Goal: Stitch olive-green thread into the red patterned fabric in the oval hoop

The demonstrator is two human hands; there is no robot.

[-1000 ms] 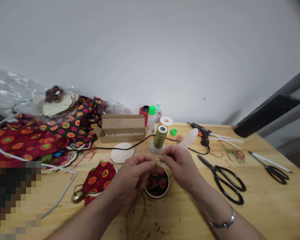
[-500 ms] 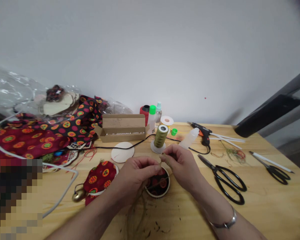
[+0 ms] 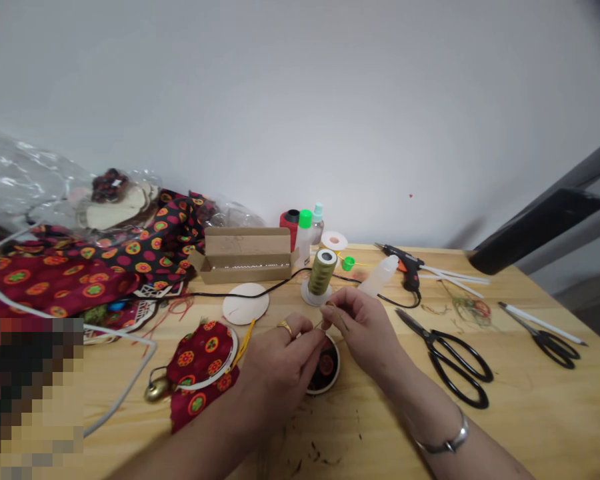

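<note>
ok so the left hand point(image 3: 283, 357) and right hand point(image 3: 364, 327) are both pinching a thin strand point(image 3: 319, 326), nearly together, over a round dark patterned piece point(image 3: 327, 367).

The left hand point(image 3: 283, 370) and right hand point(image 3: 365, 330) are at lower centre, over a disc point(image 3: 326, 373) on a table point(image 3: 380, 433); spool point(image 3: 322, 276) and box point(image 3: 247, 261) stand behind, cloth point(image 3: 73, 270) at left, scissors point(image 3: 430, 339) at right.

Two white-rimmed fabric rounds point(image 3: 327, 365) point(image 3: 205, 357), two scissors point(image 3: 429, 339) point(image 3: 535, 334), one glue gun point(image 3: 407, 268), one box point(image 3: 247, 272)
</note>
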